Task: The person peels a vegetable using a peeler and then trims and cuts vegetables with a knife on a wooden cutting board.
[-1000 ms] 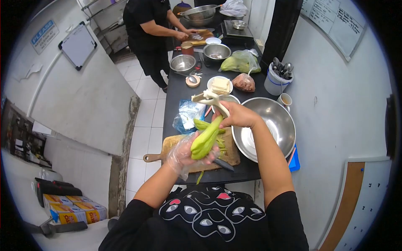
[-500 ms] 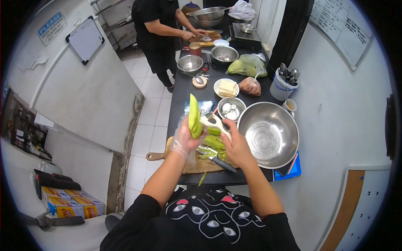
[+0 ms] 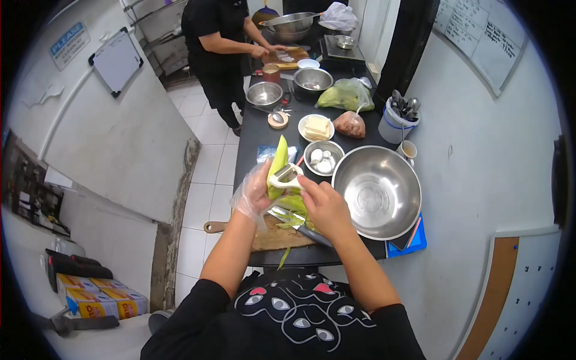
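At the near end of the black bench (image 3: pixel 255 135), we see a green vegetable (image 3: pixel 279 157) raised above a wooden cutting board (image 3: pixel 264 243). The left hand (image 3: pixel 255 187), in a clear plastic glove, has its fingers wrapped round the vegetable's lower part, and the narrow tip points to 12 o'clock. The right hand (image 3: pixel 325 204), bare, comes in from 4 o'clock with its fingers pinching a white peeler (image 3: pixel 281 182). From our view the peeler's head overlaps the vegetable; we cannot tell whether the blade touches it.

Taking the vegetable as our clock centre, we find the board at 6 o'clock, with green peelings (image 3: pixel 288 222) scattered on it. A knife (image 3: pixel 316 236) with a dark handle lies there at 5 o'clock. Near 3 o'clock a small steel bowl (image 3: pixel 336 149) holds white, egg-like pieces (image 3: pixel 324 164), just beside a large steel bowl (image 3: pixel 396 207) between 3 and 4 o'clock. A white dish (image 3: pixel 302 133) of pale yellow blocks (image 3: pixel 317 126) sits between 1 and 2 o'clock, and at 2 o'clock we see a bag of reddish-brown food (image 3: pixel 350 125). At 11 o'clock a co-worker (image 3: pixel 213 48) in black stands beside the bench.
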`<control>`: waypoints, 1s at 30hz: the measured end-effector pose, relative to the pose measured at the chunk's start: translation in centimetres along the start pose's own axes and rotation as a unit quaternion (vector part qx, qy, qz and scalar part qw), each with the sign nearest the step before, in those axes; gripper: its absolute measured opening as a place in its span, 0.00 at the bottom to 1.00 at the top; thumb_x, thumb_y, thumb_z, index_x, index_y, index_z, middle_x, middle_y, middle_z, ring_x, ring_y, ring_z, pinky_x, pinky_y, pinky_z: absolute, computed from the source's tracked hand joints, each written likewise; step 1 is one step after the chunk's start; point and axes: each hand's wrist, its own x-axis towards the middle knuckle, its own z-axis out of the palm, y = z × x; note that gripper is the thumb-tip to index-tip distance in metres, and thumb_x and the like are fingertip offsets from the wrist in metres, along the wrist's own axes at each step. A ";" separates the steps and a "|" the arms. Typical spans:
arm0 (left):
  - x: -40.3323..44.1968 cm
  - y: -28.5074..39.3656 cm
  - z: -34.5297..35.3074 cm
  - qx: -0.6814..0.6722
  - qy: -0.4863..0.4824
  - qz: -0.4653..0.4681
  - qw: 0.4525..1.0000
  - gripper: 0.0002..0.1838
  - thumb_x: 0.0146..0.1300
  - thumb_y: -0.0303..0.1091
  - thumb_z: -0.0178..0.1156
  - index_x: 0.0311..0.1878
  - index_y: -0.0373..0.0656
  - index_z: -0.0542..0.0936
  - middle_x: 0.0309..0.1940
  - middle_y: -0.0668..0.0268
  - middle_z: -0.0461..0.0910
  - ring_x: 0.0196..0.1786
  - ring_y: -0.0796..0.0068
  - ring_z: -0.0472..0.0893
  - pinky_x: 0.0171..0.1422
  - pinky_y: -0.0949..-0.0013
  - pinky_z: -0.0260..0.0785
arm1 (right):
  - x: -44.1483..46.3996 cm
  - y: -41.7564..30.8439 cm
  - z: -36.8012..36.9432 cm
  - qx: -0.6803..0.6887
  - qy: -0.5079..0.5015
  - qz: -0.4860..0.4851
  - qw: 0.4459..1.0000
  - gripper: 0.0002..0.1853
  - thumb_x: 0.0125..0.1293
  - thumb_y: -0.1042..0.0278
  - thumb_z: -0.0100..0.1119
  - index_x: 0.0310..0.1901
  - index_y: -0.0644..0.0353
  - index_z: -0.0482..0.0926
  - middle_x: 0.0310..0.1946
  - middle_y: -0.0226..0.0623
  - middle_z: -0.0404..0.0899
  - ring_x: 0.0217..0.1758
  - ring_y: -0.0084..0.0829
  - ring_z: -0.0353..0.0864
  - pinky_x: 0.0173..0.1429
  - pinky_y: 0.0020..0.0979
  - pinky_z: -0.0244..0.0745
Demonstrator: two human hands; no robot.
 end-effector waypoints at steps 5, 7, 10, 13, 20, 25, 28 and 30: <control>0.0 0.2 0.8 -0.133 -0.009 -0.047 0.990 0.22 0.71 0.54 0.46 0.53 0.45 0.75 0.42 0.65 0.79 0.43 0.70 0.81 0.41 0.66 0.75 | -0.4 -0.9 -0.5 -0.013 -0.036 0.018 0.999 0.17 0.64 0.63 0.58 0.55 0.45 0.78 0.28 0.40 0.73 0.30 0.42 0.78 0.34 0.41 0.74; 0.3 -0.5 0.3 -0.145 -0.001 -0.021 0.989 0.22 0.71 0.54 0.46 0.51 0.45 0.75 0.41 0.64 0.79 0.42 0.69 0.81 0.43 0.64 0.75 | -0.6 -0.8 0.0 0.003 -0.026 0.016 1.000 0.17 0.64 0.64 0.58 0.55 0.48 0.78 0.28 0.42 0.75 0.31 0.44 0.78 0.36 0.42 0.74; 1.8 -2.4 -1.5 -0.169 0.040 0.020 0.985 0.20 0.72 0.53 0.47 0.49 0.44 0.74 0.38 0.63 0.78 0.41 0.67 0.81 0.45 0.61 0.76 | -1.1 -0.1 1.4 0.016 -0.009 0.017 1.000 0.17 0.64 0.65 0.58 0.55 0.49 0.78 0.30 0.43 0.76 0.33 0.45 0.78 0.38 0.42 0.74; 2.4 -3.1 -2.0 -0.184 0.109 0.001 0.977 0.21 0.71 0.54 0.46 0.48 0.45 0.73 0.36 0.63 0.77 0.41 0.67 0.80 0.45 0.61 0.75 | -1.5 -0.2 2.1 0.023 -0.027 0.046 0.998 0.17 0.65 0.66 0.57 0.56 0.51 0.77 0.32 0.45 0.77 0.34 0.47 0.78 0.40 0.42 0.74; 0.9 -2.8 -1.3 -0.153 0.097 -0.039 0.983 0.33 0.70 0.65 0.32 0.56 0.47 0.70 0.41 0.63 0.76 0.46 0.65 0.76 0.52 0.57 0.69 | -1.2 2.5 4.1 0.210 0.017 0.169 0.963 0.18 0.63 0.65 0.61 0.54 0.61 0.76 0.34 0.41 0.80 0.36 0.32 0.80 0.43 0.31 0.75; 1.3 -5.4 -1.3 -0.160 0.074 0.026 0.984 0.35 0.71 0.65 0.28 0.59 0.46 0.69 0.45 0.64 0.74 0.51 0.64 0.75 0.59 0.54 0.67 | -0.8 1.5 4.7 0.328 -0.030 0.300 0.895 0.24 0.54 0.63 0.72 0.49 0.65 0.75 0.34 0.33 0.80 0.37 0.22 0.77 0.44 0.26 0.73; -0.6 -3.9 2.6 -0.071 0.027 0.076 0.994 0.32 0.73 0.60 0.29 0.62 0.43 0.67 0.52 0.61 0.73 0.56 0.66 0.74 0.67 0.60 0.63 | -1.5 2.1 7.4 0.311 0.037 0.218 0.924 0.25 0.51 0.66 0.75 0.48 0.64 0.74 0.32 0.30 0.78 0.30 0.20 0.75 0.34 0.23 0.72; -0.1 -4.7 2.7 -0.030 0.014 0.107 0.994 0.31 0.73 0.59 0.31 0.64 0.43 0.65 0.56 0.60 0.72 0.59 0.66 0.72 0.69 0.62 0.61 | -1.6 2.5 7.7 0.416 0.034 0.267 0.869 0.23 0.52 0.68 0.73 0.48 0.62 0.73 0.31 0.30 0.77 0.24 0.17 0.71 0.26 0.21 0.67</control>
